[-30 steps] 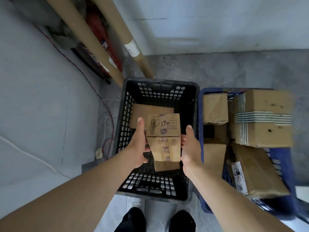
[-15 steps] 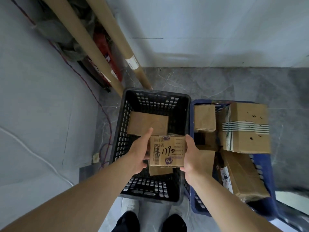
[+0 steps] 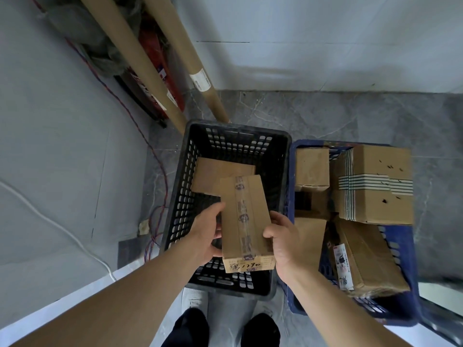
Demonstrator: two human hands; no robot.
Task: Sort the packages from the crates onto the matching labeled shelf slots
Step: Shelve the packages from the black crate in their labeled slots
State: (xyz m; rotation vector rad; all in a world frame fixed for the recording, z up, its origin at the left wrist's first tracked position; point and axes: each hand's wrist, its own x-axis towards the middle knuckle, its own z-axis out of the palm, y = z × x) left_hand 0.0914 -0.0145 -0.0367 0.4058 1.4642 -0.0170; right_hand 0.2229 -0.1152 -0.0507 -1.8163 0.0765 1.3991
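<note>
Cardboard package, taped lengthwise with "1790" handwritten on its near end, sits mid-frame above the black crate; left hand and right hand curl fingers round its sides.

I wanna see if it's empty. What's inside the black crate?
One flat cardboard package lies inside the black crate. The taped box, held over it by the left hand and right hand, hides the crate's middle.
</note>
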